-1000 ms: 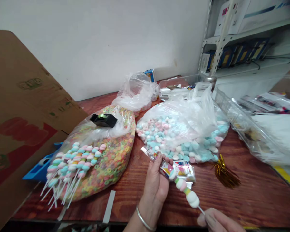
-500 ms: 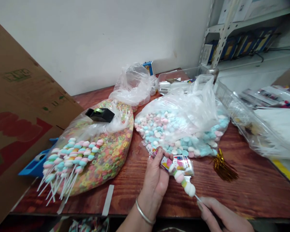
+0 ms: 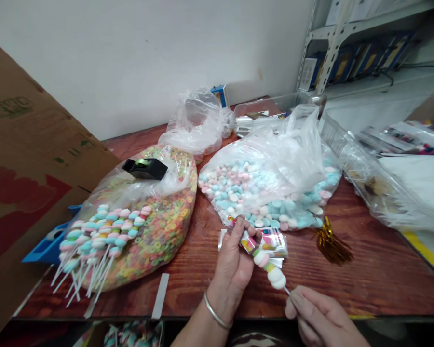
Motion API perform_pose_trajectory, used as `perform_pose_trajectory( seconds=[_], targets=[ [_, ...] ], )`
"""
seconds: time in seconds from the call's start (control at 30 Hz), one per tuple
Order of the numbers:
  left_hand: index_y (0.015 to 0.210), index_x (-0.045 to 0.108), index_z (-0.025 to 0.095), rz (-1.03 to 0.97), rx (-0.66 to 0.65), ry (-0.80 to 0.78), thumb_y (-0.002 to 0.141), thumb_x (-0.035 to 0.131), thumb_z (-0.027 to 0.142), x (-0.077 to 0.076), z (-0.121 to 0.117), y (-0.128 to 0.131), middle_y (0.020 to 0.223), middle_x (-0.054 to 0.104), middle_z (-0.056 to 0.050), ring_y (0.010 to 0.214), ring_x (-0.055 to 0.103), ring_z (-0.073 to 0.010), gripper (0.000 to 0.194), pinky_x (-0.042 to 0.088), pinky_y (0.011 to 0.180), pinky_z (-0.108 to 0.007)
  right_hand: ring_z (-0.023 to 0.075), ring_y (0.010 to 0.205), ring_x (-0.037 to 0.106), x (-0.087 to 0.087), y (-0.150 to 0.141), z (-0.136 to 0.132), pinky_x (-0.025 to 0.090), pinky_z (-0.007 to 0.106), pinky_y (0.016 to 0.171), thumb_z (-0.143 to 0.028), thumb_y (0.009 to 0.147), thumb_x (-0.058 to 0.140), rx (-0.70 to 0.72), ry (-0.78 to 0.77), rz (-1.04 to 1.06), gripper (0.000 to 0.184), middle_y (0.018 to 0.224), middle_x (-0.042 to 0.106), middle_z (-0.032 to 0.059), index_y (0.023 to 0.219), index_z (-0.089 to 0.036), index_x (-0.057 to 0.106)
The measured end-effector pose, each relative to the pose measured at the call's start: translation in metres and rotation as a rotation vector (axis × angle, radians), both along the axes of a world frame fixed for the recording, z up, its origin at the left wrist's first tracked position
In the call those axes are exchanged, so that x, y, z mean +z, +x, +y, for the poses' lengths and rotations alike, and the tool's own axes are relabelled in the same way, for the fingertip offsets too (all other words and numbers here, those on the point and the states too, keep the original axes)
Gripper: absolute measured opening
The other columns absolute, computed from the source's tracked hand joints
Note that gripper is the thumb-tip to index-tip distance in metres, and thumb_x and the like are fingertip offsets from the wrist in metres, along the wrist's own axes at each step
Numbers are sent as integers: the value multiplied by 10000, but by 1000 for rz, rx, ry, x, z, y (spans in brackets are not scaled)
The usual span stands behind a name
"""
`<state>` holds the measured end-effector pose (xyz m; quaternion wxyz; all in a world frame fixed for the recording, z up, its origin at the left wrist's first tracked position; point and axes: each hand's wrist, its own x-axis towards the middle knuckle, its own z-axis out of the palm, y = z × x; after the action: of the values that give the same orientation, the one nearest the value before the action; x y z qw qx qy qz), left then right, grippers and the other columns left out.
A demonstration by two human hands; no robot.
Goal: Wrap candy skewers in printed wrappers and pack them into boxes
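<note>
A marshmallow skewer (image 3: 275,278) in white, pink and green slants between my hands over the table's front part. My left hand (image 3: 237,258), with a silver bangle at the wrist, is closed on a small printed plastic bag (image 3: 246,241), and the skewer's upper end reaches into the bag's mouth. The thumb and fingers of my right hand (image 3: 316,311) pinch the skewer's white stick. More printed bags (image 3: 275,242) lie flat just behind my left hand. To the right is a bunch of gold tinsel ties (image 3: 332,243).
Finished marshmallow skewers (image 3: 103,233) and a black tape dispenser (image 3: 145,168) rest on a bag of candy rings (image 3: 166,226). Behind my hands sits a bag of marshmallows (image 3: 267,178). A cardboard box (image 3: 29,159) stands left, a clear plastic tray (image 3: 379,188) right. Tape strips (image 3: 161,296) hang at the front edge.
The skewer has gone deeper into the bag; my right hand has moved up and left with the stick, closer to my left hand. The view has shifted slightly.
</note>
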<state>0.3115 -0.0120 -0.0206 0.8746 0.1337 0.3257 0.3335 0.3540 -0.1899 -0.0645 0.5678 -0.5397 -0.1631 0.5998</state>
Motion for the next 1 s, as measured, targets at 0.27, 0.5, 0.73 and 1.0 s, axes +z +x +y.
perform_pose_trajectory(
  seconds=[0.27, 0.5, 0.73, 1.0],
  targets=[
    [745, 586, 141, 59, -42, -6, 733, 759, 229, -5, -9, 2, 649, 557, 29, 591, 562, -80, 194, 537, 631, -223, 139, 611, 550, -6, 3, 3, 419, 231, 592, -362, 951, 480, -89, 90, -992, 273, 673, 604, 12, 843, -187, 658],
    [713, 550, 152, 67, -89, 23, 761, 734, 285, -10, -11, 2, 611, 525, 28, 568, 546, -96, 232, 520, 586, -231, 159, 604, 564, -4, 6, 4, 389, 278, 632, -226, 932, 508, -107, 184, -1420, 165, 691, 646, 21, 963, -172, 661],
    [856, 581, 162, -41, -140, -115, 821, 644, 425, -11, -14, 2, 644, 521, 34, 547, 519, -90, 274, 527, 592, -251, 73, 451, 270, 9, 4, 15, 184, 197, 421, -555, 908, 491, -143, -35, -206, 410, 509, 318, -92, 754, -179, 551],
    [686, 535, 154, -55, -214, -141, 841, 579, 498, -5, -10, -1, 554, 514, 24, 545, 540, -125, 380, 531, 635, -311, 67, 405, 198, 2, 3, 18, 177, 196, 406, -582, 895, 496, -184, -58, 30, 443, 432, 260, -114, 715, -180, 547]
  ],
)
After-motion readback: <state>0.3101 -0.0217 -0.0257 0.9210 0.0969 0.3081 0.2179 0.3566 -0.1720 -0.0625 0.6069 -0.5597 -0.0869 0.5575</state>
